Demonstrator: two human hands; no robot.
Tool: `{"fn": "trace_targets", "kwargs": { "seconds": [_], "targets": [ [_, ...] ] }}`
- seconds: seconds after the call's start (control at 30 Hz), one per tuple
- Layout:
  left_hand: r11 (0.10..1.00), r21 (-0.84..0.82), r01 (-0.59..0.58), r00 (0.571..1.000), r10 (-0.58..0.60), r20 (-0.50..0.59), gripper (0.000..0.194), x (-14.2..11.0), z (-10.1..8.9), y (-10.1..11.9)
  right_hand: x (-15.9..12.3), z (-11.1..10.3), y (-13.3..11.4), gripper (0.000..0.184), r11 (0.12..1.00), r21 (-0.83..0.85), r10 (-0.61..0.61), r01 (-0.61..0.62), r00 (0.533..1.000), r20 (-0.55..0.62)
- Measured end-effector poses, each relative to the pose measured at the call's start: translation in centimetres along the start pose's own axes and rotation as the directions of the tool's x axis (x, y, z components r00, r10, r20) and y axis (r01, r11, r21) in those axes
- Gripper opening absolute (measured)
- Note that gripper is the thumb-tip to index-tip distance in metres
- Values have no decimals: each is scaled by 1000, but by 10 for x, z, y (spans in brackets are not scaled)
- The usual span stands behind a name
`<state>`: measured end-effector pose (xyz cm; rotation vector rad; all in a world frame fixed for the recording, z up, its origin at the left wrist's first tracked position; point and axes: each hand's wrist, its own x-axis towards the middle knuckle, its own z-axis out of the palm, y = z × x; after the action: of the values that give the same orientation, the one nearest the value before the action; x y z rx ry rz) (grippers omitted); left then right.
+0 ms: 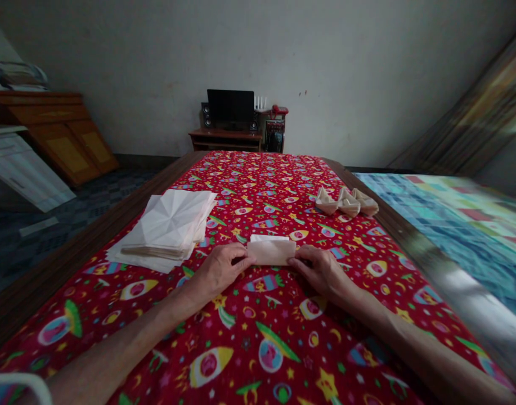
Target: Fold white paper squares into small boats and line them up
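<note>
A folded sheet of paper [271,253] forms a small flat rectangle in the middle of the red cloth. My left hand [229,263] pinches its left end between thumb and fingers. At the opposite end, my right hand [315,269] grips the paper the same way. Behind the front layer, a whiter flap of it rises slightly. To the left lies a stack of creased white paper [169,222], its edges uneven. Several folded paper boats [348,202] stand close together on the right.
The patterned red cloth [261,343] covers the table, whose dark wooden edge [393,230] shows at the side. Beyond the table stand a monitor [231,105] and a red telephone [278,109]. A bed [464,225] is on the right, and a wooden cabinet [67,135] on the left.
</note>
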<state>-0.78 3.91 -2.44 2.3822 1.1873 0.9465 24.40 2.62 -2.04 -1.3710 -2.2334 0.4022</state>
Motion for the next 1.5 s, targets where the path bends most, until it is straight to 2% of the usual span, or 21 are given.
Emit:
{"fn": "trace_targets", "kwargs": {
  "seconds": [0.1,0.23,0.4,0.53,0.63,0.73,0.83,0.9,1.1,1.3,1.5],
  "targets": [
    [990,87,115,993,-114,-11,33,3,2,1,2,3,-3,29,994,-72,80,-83,996,-37],
    [947,214,239,971,-239,-24,32,7,5,7,4,3,-9,30,985,-137,93,-102,993,-71],
    [898,320,302,952,-300,-57,25,12,6,16,6,0,-14,28,972,-188,139,-142,990,-31],
    [890,304,339,940,-331,-80,14,14,8,16,7,-1,-15,26,973,-197,118,-121,993,-25],
    [915,312,256,966,-231,-116,27,13,11,14,9,-2,-14,25,972,-204,117,-116,993,-7],
    [927,372,42,994,-3,-106,28,10,14,14,11,-3,-14,25,969,-203,148,-142,989,17],
    [910,375,-177,979,202,-28,35,7,13,15,12,-4,-16,24,967,-207,158,-149,987,29],
    [898,362,-249,964,266,3,39,6,12,16,12,-5,-17,23,966,-204,164,-155,986,29],
    [899,342,-272,962,252,104,43,-1,6,21,13,-6,-17,24,960,-214,193,-180,980,42],
    [893,337,-298,928,188,322,43,-7,11,35,15,-5,-15,29,962,-201,199,-186,979,47],
    [908,319,-272,908,133,397,44,-8,10,36,14,-6,-19,28,962,-192,210,-196,976,53]
  ]
}}
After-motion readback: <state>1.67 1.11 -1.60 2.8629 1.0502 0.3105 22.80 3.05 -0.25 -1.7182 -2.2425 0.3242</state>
